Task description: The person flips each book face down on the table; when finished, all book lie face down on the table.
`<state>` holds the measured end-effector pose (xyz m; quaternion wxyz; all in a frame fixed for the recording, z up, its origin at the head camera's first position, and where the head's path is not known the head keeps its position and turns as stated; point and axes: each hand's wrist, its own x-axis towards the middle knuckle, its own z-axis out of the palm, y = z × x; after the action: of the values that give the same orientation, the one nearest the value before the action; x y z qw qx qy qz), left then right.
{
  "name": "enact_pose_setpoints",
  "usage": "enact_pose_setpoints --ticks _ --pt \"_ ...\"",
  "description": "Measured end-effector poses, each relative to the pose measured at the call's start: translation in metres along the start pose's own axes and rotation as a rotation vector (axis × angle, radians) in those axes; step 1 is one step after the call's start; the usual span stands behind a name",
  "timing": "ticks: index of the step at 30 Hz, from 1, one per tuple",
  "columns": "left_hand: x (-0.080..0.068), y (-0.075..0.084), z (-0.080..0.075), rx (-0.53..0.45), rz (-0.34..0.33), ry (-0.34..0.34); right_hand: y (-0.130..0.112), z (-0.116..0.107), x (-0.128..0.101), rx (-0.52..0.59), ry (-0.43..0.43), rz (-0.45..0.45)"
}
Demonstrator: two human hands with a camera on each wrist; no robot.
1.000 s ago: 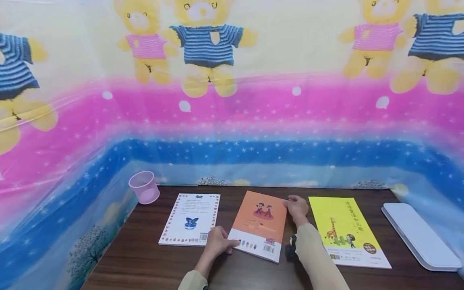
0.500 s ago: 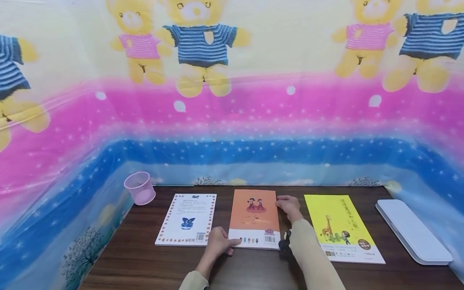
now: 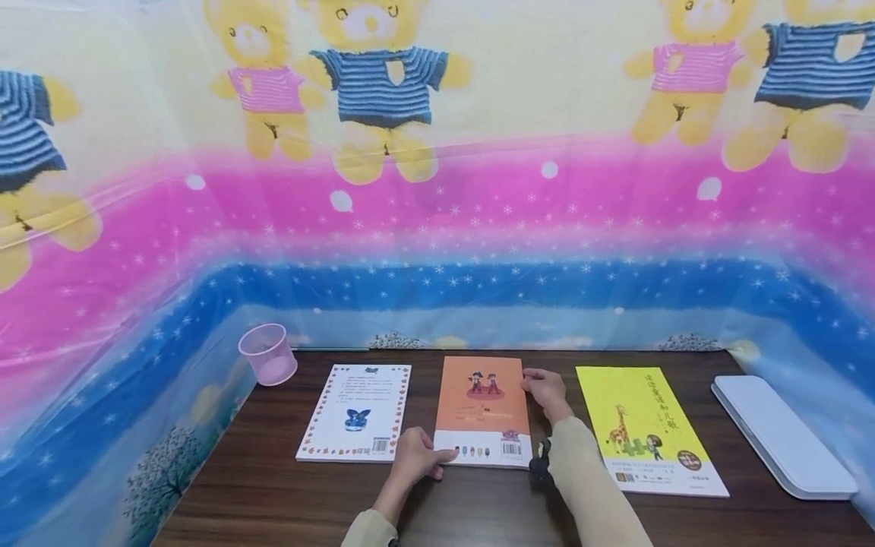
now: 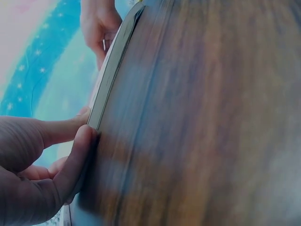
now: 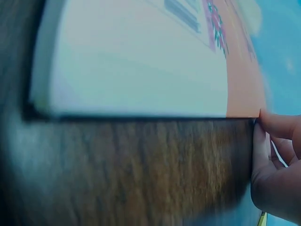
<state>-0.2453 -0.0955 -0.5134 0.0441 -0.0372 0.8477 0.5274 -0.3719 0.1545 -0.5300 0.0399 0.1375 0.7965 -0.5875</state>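
An orange-and-white book (image 3: pixel 483 410) lies square on the dark wooden table (image 3: pixel 472 505), with two cartoon figures and a barcode on its upper face. My left hand (image 3: pixel 415 457) pinches its lower left corner; in the left wrist view the thumb (image 4: pixel 66 129) is over the cover and a finger (image 4: pixel 77 153) is at the page edge. Along the upper right edge, my right hand (image 3: pixel 547 391) holds the same book between thumb and finger, as the right wrist view shows at the orange part of the cover (image 5: pixel 244 89).
Left of the orange book is a white book (image 3: pixel 355 414) with a leaf border. To the right lie a yellow book (image 3: pixel 636 410) with a giraffe and a flat white case (image 3: pixel 782 437). A pink cup (image 3: pixel 269 357) stands at the back left corner, before a printed cloth (image 3: pixel 437 289).
The orange book has turned from a slant to lying straight, its right side swinging to the left with my right hand. Over the last half second it barely moves.
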Motion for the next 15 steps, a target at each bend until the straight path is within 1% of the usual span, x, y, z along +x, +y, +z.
enact_pose_setpoints --ticks 3,5,6,8,10,13,15 --pt "0.003 0.003 -0.005 0.029 -0.018 -0.054 0.002 -0.009 0.001 -0.007 -0.079 -0.019" --pt "0.006 0.006 -0.010 0.064 -0.024 -0.078 0.002 -0.017 0.005 0.038 -0.153 -0.029" --pt "0.007 0.009 -0.011 0.087 -0.025 -0.079 0.003 -0.021 0.006 0.060 -0.190 -0.030" --pt "0.009 0.013 -0.013 0.119 -0.010 -0.063 0.003 -0.030 0.008 0.102 -0.250 -0.035" --pt "0.012 0.016 -0.014 0.144 0.004 -0.029 0.004 -0.038 0.008 0.141 -0.289 -0.028" --pt "0.017 0.019 -0.011 0.147 0.056 0.024 0.004 -0.049 0.005 0.135 -0.293 -0.025" --pt "0.023 0.022 -0.006 0.119 0.087 0.029 0.003 -0.059 0.005 0.125 -0.282 -0.031"
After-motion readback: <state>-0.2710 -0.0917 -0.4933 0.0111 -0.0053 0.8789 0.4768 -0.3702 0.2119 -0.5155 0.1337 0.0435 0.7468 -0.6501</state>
